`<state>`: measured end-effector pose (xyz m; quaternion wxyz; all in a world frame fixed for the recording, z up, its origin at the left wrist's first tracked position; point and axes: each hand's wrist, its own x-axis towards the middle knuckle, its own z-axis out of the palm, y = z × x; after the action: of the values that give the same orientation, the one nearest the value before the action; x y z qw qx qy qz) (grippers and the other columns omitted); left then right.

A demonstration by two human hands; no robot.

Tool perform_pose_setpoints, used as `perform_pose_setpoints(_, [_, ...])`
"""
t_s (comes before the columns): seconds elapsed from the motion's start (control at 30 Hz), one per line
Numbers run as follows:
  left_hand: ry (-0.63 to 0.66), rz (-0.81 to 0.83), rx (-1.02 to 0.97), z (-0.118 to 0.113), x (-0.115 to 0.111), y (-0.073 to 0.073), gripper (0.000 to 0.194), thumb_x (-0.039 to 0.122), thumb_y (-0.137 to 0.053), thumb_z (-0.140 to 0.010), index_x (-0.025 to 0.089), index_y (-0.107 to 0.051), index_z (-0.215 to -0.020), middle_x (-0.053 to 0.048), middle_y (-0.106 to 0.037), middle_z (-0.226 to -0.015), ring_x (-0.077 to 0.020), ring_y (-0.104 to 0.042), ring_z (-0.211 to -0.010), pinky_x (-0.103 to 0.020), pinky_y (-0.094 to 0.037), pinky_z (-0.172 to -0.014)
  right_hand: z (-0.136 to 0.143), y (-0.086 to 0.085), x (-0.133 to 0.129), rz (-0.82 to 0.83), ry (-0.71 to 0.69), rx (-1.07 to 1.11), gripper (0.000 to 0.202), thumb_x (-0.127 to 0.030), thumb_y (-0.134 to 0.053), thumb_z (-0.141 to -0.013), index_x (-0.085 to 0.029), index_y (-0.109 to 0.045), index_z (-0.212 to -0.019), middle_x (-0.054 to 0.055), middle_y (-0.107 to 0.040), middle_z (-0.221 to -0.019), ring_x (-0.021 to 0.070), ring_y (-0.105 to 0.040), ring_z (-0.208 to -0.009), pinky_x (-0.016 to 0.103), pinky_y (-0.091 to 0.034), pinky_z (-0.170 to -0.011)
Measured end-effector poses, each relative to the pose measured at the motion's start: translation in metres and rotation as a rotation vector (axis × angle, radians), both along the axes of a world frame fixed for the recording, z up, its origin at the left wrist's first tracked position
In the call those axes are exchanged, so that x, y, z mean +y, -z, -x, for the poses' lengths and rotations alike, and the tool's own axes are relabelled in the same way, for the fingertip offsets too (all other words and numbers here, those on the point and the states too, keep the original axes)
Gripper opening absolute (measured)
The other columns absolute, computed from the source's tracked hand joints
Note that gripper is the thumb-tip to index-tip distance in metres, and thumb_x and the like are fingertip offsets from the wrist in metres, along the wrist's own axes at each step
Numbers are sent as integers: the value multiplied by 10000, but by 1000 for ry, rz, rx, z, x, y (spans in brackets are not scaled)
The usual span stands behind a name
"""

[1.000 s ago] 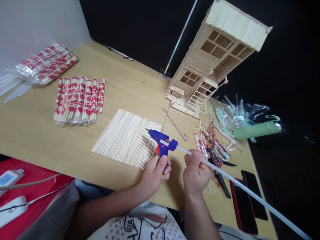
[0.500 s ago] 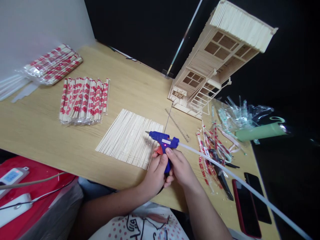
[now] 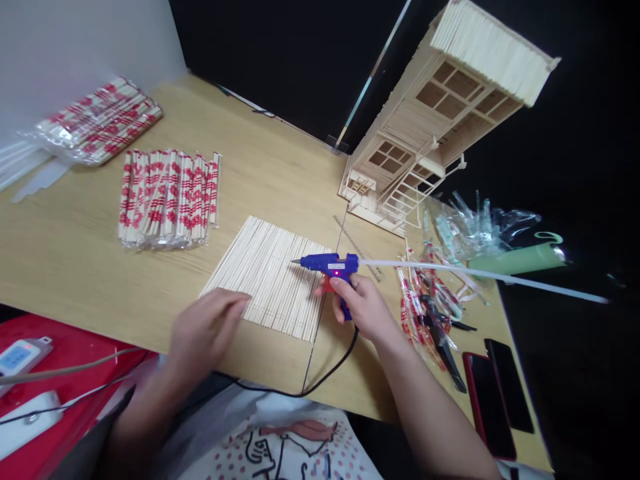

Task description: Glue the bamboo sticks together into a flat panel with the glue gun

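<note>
My right hand (image 3: 367,307) is closed round the handle of a blue hot glue gun (image 3: 323,264), its nozzle pointing left. A long white glue stick (image 3: 450,268) sticks out from the gun's back, and a black cord (image 3: 327,383) hangs from its handle. The gun is above a flat panel of pale wooden sticks (image 3: 275,273) laid side by side on the table. By the panel's lower left corner is my left hand (image 3: 205,330), somewhat blurred, its fingers drawn together with nothing visible in them.
Paper-wrapped chopstick bundles (image 3: 165,197) lie left, with a bagged pack (image 3: 103,123) behind. A wooden model house (image 3: 415,133) stands at the back right. Torn wrappers (image 3: 415,313), black-handled scissors (image 3: 443,353), a green bottle (image 3: 520,259) and two phones (image 3: 487,400) line the right side.
My left hand has let go of the glue gun and moved left to the panel's corner. My right hand keeps the gun, now more level, and the glue stick has swung up.
</note>
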<state>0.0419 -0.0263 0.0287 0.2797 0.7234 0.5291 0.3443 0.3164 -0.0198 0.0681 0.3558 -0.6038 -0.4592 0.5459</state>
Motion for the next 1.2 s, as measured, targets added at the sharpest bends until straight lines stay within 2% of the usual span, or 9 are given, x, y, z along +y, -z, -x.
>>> perform_pose_setpoints(0.07, [-197,-30,93,19,11,3,214,354,-544,-978,223,-708,-937,-53,-768,-935,-221,-697,-895,-336,-533,-853,2,3,2,-12,4,-115,428,-570,-576,-912,-159,-652,-819,4,-657,-561,100,-466,-371,238,-370,-428])
perform_pose_setpoints(0.13, [-341,-43,133,33,16,6,219,353,-546,-980,211,-712,-964,-36,-768,-966,-202,-696,-927,-319,-528,-888,4,5,3,-8,1,-189,468,-597,-542,-928,-169,-641,-766,-31,-537,-430,115,-457,-366,238,-365,-429])
perform_pose_setpoints(0.2, [-443,-31,115,40,18,10,225,354,-553,-973,205,-722,-984,-14,-768,-983,-180,-694,-896,-298,-532,-878,6,5,3,7,1,-227,506,-629,-519,-936,-176,-632,-740,-32,-516,-411,117,-450,-360,238,-357,-425])
perform_pose_setpoints(0.27, [-491,4,73,43,19,14,229,352,-569,-958,195,-733,-991,-4,-771,-985,-158,-685,-823,-278,-540,-834,7,6,3,27,-2,-265,536,-647,-497,-946,-181,-626,-714,-26,-515,-400,116,-447,-348,238,-348,-422])
perform_pose_setpoints(0.33, [-500,17,40,42,20,16,231,345,-581,-950,184,-741,-992,-3,-773,-977,-143,-672,-769,-264,-542,-802,8,7,3,37,-9,-316,554,-648,-477,-962,-187,-619,-689,-21,-509,-382,119,-454,-342,240,-355,-432])
perform_pose_setpoints(0.5, [-481,4,19,40,21,17,212,321,-595,-951,179,-747,-995,-11,-776,-977,-150,-685,-790,-273,-552,-828,8,13,3,14,-15,-439,550,-636,-465,-987,-206,-595,-670,-5,-551,-402,135,-512,-385,248,-409,-503])
perform_pose_setpoints(0.7, [-491,19,6,42,20,17,236,333,-597,-952,160,-748,-1004,-20,-774,-979,-151,-681,-791,-274,-555,-825,7,17,1,2,-17,-488,556,-628,-447,-998,-222,-544,-631,5,-562,-412,146,-530,-397,259,-412,-518])
perform_pose_setpoints(1.0, [-485,-122,-98,49,24,38,240,392,-629,-938,196,-768,-939,-29,-772,-891,-168,-711,-794,-285,-549,-817,8,19,1,6,-46,-572,542,-566,-443,-996,-239,-511,-569,16,-569,-408,156,-560,-433,266,-433,-583])
perform_pose_setpoints(1.2, [-492,-127,-90,50,25,40,222,376,-633,-939,205,-774,-954,-35,-775,-888,-178,-726,-818,-283,-540,-794,7,20,-2,2,-31,-552,547,-582,-447,-987,-239,-507,-566,14,-549,-395,153,-539,-412,266,-427,-557])
